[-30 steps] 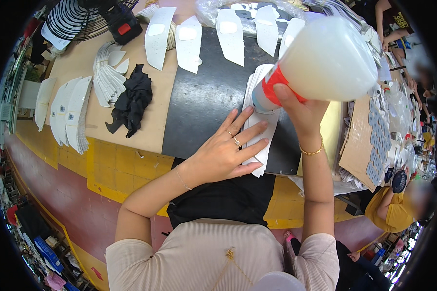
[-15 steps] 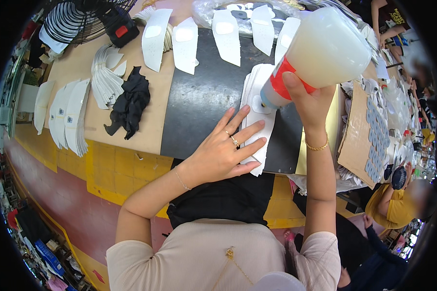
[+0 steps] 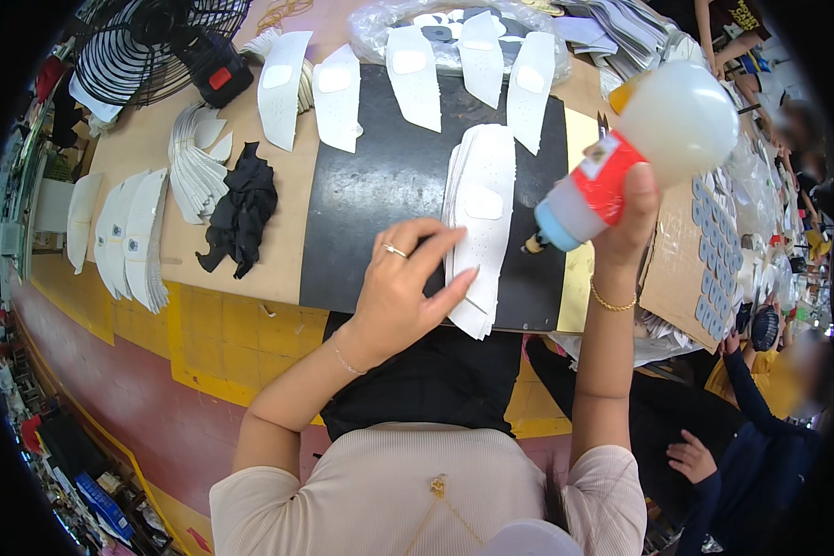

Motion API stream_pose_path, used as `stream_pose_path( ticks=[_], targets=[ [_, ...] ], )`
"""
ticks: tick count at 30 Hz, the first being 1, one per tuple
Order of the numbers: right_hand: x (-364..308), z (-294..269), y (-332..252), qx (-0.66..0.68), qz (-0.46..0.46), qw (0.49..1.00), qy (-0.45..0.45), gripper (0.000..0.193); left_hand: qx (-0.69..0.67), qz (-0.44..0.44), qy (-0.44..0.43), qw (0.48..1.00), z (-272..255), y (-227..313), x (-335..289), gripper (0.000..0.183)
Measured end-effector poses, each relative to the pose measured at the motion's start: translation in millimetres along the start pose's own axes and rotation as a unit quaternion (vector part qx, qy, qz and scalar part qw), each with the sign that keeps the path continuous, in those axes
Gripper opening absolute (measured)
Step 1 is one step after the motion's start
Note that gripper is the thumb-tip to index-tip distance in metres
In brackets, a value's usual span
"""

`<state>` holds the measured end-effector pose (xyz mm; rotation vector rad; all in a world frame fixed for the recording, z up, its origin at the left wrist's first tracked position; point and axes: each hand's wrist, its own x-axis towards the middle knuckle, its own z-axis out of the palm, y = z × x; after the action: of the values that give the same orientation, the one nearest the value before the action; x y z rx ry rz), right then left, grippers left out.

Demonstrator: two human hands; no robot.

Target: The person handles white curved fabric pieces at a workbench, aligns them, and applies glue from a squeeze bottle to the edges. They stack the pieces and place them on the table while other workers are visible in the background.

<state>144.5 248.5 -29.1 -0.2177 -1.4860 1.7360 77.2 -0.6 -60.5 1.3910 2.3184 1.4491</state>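
A stack of long white cut pieces lies on the black mat in front of me; the top piece bears a pale rounded patch. At the stack's left edge is my left hand, thumb and forefinger apart, fingertips at the edge and nothing in its grasp. To the right of the stack, my right hand grips a large squeeze bottle. The bottle is tilted, with its blue collar and dark nozzle pointing down-left over the mat, clear of the stack. It has cloudy whitish walls and a red band.
Several single white pieces with pale patches lie in a row along the far side. Left are a black cloth, bundled pieces and a black fan. At right, cardboard carries grey ovals; co-workers sit beyond, one hand nearby.
My right hand has drawn the bottle off the stack, rightward, leaving the top piece's patch uncovered. My left hand has slid left from lying across the stack to its edge, fingers bending.
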Motion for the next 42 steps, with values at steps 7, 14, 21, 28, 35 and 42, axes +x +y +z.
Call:
stream_pose_path(
  ticks=[7,14,21,28,35,42],
  targets=[
    [-21.5,-23.1,-18.5,-0.036,0.006,0.999,0.027,0.06,0.092,-0.044,0.05,0.994,18.4,9.1,1.0,0.052],
    [-33.7,-25.7,-23.2,-0.059,0.011,0.998,0.035,0.067,0.061,-0.083,0.062,0.993,20.8,12.2,3.0,0.046],
    [-40.4,-29.3,-26.8,-0.017,0.039,0.999,0.025,0.069,-0.003,-0.141,0.093,0.986,24.6,15.7,2.8,0.033],
    [-25.5,-11.6,-5.4,-0.065,-0.048,0.995,0.06,0.05,-0.011,-0.135,0.126,0.983,27.8,20.7,1.4,0.021],
    [10.7,50.2,-12.5,-0.177,-0.048,0.98,-0.081,0.032,-0.141,-0.23,0.083,0.959,20.1,16.7,6.8,0.025],
    [22.1,73.4,-2.0,-0.246,-0.034,0.958,-0.142,0.039,-0.211,-0.294,0.049,0.931,12.1,17.8,12.6,0.036]
  ],
)
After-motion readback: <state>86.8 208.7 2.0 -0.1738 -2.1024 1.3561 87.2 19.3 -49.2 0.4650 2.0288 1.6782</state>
